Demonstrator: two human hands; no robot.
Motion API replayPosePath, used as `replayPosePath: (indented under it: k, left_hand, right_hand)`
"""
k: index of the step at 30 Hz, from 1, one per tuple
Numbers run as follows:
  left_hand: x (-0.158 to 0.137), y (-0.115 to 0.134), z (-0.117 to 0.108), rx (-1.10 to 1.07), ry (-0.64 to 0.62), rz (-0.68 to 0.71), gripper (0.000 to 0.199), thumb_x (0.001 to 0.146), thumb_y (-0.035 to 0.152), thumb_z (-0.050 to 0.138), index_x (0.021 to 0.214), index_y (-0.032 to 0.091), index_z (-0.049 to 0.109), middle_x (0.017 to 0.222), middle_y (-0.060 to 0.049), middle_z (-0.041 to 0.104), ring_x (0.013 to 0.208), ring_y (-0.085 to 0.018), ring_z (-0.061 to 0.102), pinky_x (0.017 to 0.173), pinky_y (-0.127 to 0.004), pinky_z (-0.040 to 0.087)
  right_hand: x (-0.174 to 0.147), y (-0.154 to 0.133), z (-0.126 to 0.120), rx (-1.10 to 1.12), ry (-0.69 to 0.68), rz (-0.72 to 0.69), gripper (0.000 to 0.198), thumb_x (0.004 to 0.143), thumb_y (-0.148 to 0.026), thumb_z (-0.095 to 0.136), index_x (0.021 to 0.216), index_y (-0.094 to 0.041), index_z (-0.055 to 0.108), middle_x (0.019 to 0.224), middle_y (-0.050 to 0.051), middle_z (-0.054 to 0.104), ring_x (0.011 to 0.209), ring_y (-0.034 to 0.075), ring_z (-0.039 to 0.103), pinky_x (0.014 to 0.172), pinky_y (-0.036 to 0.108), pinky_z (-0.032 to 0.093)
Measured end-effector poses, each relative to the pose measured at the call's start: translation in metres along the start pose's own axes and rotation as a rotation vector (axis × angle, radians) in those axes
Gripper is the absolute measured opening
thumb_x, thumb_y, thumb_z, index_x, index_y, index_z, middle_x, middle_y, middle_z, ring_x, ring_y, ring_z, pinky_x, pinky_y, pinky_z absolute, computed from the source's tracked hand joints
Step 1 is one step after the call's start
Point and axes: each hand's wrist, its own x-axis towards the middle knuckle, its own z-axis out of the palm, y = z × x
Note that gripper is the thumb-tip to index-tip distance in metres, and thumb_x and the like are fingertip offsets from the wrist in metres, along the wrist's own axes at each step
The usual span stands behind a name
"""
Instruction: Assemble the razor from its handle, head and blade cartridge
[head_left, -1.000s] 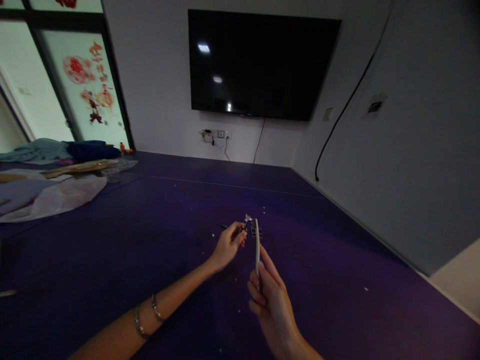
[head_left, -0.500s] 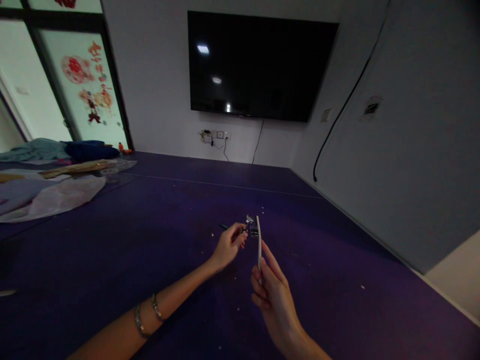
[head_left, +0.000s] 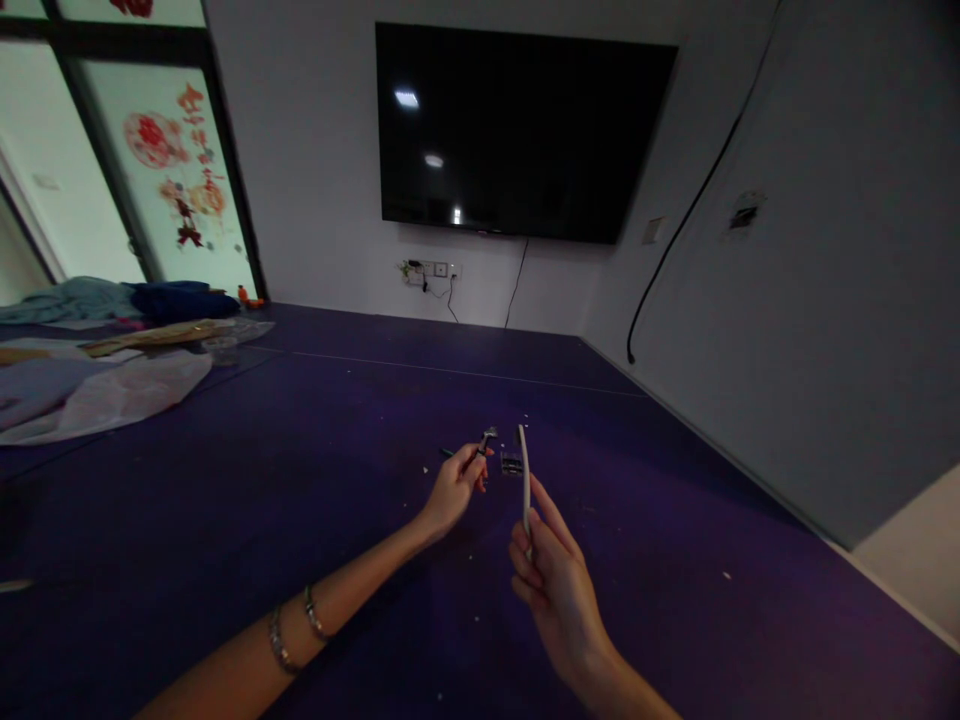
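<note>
My left hand (head_left: 452, 492) is closed around the dark handle of a razor (head_left: 487, 437), whose small silvery head points up and away from me. The handle's thin dark end sticks out at the left of the fingers. In my right hand (head_left: 559, 570) a slim white toothbrush (head_left: 526, 490) stands nearly upright, pinched between thumb and fingers. Its dark bristles face left, toward the razor, with a small gap between the two. Behind it on the purple surface lies a small dark, partly clear case (head_left: 511, 463), its contents too small to make out.
Small white scraps (head_left: 726, 575) dot the purple surface (head_left: 337, 520). Plastic bags (head_left: 135, 395) and folded cloth (head_left: 180, 300) lie at the far left. A television (head_left: 525, 130) hangs on the back wall above sockets (head_left: 440, 269). A black cable (head_left: 690, 210) runs down the right wall.
My left hand has drawn the razor slightly left, and its head has turned. The toothbrush in my right hand has shifted a little right, widening the gap between them and showing more of the case.
</note>
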Motion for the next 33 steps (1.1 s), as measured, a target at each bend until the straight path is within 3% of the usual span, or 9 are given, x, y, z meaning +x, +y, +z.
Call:
replayPosePath:
  k: [4,10,19,27,33]
  left_hand:
    - [0.001,-0.006,0.000,-0.027,0.000,-0.030,0.034,0.082,0.043,0.046,0.101,0.015,0.050,0.063,0.005,0.042,0.051,-0.007,0.040,0.049,-0.020,0.034]
    - [0.002,-0.007,-0.003,0.013,0.022,-0.030,0.023,0.080,0.039,0.051,0.082,0.016,0.047,0.059,0.006,0.041,0.051,-0.007,0.040,0.051,-0.020,0.033]
    - [0.003,0.000,-0.003,-0.010,-0.010,0.023,0.024,0.084,0.034,0.046,0.092,0.014,0.057,0.079,-0.003,0.059,0.075,-0.015,0.056,0.075,-0.029,0.043]
    - [0.002,0.007,-0.003,0.022,-0.103,0.098,0.028,0.085,0.039,0.044,0.085,0.014,0.057,0.081,-0.006,0.063,0.079,-0.017,0.058,0.076,-0.030,0.043]
    - [0.002,0.005,-0.003,0.019,-0.139,0.069,0.027,0.086,0.037,0.044,0.083,0.015,0.058,0.079,-0.005,0.061,0.076,-0.016,0.057,0.075,-0.028,0.044]
  right_hand:
    - [0.034,-0.026,-0.009,-0.079,0.001,-0.193,0.048,0.074,-0.041,0.060,0.118,-0.026,0.049,0.057,-0.008,0.039,0.040,0.003,0.023,0.037,0.017,0.012]
    - [0.084,-0.057,-0.032,-0.311,-0.053,-0.357,0.037,0.073,-0.051,0.058,0.079,-0.015,0.061,0.048,-0.006,0.037,0.039,0.004,0.026,0.036,0.019,0.017]
    - [0.090,-0.053,-0.064,-0.732,-0.183,-0.240,0.039,0.071,-0.052,0.058,0.067,-0.014,0.066,0.044,-0.002,0.047,0.036,0.006,0.035,0.037,0.021,0.021]
    - [0.074,-0.059,-0.049,-0.890,-0.230,-0.238,0.037,0.072,-0.049,0.058,0.071,-0.015,0.071,0.042,-0.003,0.045,0.038,0.006,0.032,0.040,0.022,0.019]
    - [0.082,-0.060,-0.060,-0.932,-0.207,-0.252,0.033,0.068,-0.047,0.062,0.067,-0.016,0.072,0.043,-0.003,0.043,0.043,0.008,0.033,0.044,0.023,0.019]
